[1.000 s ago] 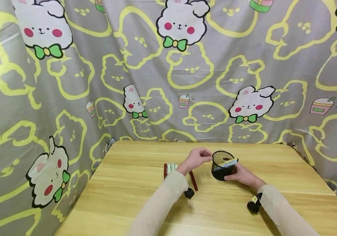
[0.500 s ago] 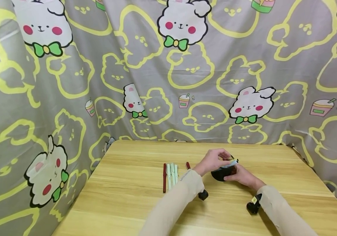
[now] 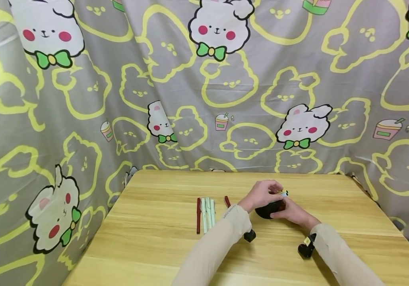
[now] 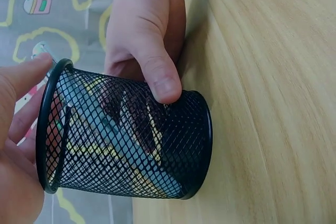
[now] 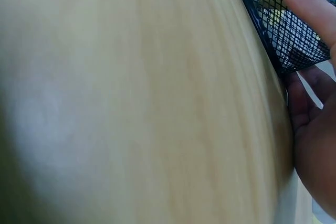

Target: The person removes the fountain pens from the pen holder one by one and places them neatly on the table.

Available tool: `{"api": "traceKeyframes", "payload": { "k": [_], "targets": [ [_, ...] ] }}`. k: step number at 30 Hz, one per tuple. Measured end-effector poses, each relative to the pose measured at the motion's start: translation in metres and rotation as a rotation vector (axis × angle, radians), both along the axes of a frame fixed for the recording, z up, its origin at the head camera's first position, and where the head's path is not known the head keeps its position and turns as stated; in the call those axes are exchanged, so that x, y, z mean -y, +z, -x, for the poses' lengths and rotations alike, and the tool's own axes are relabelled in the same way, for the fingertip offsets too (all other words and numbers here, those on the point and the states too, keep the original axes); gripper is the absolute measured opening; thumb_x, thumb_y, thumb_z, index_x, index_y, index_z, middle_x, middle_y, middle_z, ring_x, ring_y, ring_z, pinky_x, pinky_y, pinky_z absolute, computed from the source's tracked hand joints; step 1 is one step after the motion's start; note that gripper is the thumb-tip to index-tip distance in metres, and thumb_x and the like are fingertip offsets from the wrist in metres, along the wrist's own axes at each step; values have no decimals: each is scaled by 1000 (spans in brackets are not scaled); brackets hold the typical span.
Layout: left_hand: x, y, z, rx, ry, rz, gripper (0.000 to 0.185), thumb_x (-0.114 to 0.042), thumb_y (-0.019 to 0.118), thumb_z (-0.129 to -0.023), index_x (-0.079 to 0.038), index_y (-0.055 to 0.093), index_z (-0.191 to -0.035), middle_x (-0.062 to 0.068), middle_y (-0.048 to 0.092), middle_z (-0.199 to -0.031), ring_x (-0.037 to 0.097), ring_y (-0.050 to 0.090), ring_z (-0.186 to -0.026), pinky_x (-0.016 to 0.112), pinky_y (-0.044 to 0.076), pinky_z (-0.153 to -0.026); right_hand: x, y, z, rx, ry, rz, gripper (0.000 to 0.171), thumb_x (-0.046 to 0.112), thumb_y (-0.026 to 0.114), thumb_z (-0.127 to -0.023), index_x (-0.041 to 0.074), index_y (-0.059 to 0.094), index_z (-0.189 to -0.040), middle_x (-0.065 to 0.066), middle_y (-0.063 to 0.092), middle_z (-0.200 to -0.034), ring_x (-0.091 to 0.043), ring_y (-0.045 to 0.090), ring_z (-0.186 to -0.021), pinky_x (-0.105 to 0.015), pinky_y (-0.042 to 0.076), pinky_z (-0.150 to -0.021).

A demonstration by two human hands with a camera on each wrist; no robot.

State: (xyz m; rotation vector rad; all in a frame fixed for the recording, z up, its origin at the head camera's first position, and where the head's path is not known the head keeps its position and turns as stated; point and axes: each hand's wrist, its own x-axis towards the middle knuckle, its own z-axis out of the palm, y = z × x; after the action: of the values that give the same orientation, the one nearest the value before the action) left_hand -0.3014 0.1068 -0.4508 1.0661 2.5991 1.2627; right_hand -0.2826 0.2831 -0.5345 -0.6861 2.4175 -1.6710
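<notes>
A black mesh pen cup point(image 3: 268, 209) stands on the wooden table point(image 3: 161, 238) with a light pen point(image 4: 84, 106) slanting inside it; the pen's tip point(image 3: 283, 193) sticks out above the rim. My left hand point(image 3: 261, 193) lies over the cup's mouth, its fingers point(image 4: 23, 74) curved on the rim. From the right, my right hand point(image 3: 291, 212) grips the cup's side, thumb point(image 4: 157, 74) pressed on the mesh. The right wrist view shows only the cup's base point(image 5: 286, 32) and a finger point(image 5: 310, 3) on it.
Left of the cup lie a dark red pen point(image 3: 198, 214), some pale green pens point(image 3: 208, 209) side by side, and another red pen point(image 3: 227, 201). A grey printed cloth point(image 3: 204, 99) hangs close behind and beside the table.
My left hand has moved right, from above the lying pens onto the mouth of the cup, uncovering those pens. The right hand has stayed on the cup.
</notes>
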Motion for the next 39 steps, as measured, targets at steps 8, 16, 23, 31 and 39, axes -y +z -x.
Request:
{"api": "traceKeyframes", "payload": {
  "k": [8, 16, 23, 31, 39],
  "targets": [
    [-2, 1, 2, -35, 16, 94, 29, -31, 65, -91, -19, 64, -116, -13, 63, -108, -1, 58, -93, 11, 44, -76, -1, 3, -2, 12, -8, -25, 64, 7, 76, -80, -12, 39, -129, -23, 57, -118, -23, 58, -100, -25, 48, -78],
    [-6, 2, 6, -50, 42, 119, 35, -31, 63, -92, -18, 60, -124, -11, 62, -114, -1, 57, -98, 14, 44, -79, -2, 2, -2, 62, -2, -6, 63, 9, 74, -82, -14, 38, -129, -20, 58, -118, -14, 60, -96, -25, 49, -78],
    [-12, 1, 10, -73, 92, 116, 36, -26, 65, -91, -18, 59, -125, -9, 65, -108, 0, 58, -95, 14, 44, -79, -1, -1, 0, 58, 3, 14, 63, 7, 75, -80, -11, 40, -129, -22, 55, -121, -11, 58, -98, -23, 48, -80],
    [-12, 4, 16, -126, 144, 162, 37, -24, 67, -89, -21, 59, -124, -10, 66, -104, 2, 60, -94, 16, 45, -78, 1, 0, 0, 91, 23, 53, 67, 5, 75, -80, -10, 38, -133, -25, 52, -125, -12, 57, -102, -23, 46, -84],
    [-12, 6, 19, -194, 169, 211, 27, -29, 69, -87, -23, 67, -113, -13, 66, -101, -2, 58, -90, 16, 42, -81, 0, -1, -1, 98, 32, 54, 65, 3, 74, -80, -10, 38, -133, -25, 53, -125, -12, 57, -103, -23, 47, -84]
  ]
}}
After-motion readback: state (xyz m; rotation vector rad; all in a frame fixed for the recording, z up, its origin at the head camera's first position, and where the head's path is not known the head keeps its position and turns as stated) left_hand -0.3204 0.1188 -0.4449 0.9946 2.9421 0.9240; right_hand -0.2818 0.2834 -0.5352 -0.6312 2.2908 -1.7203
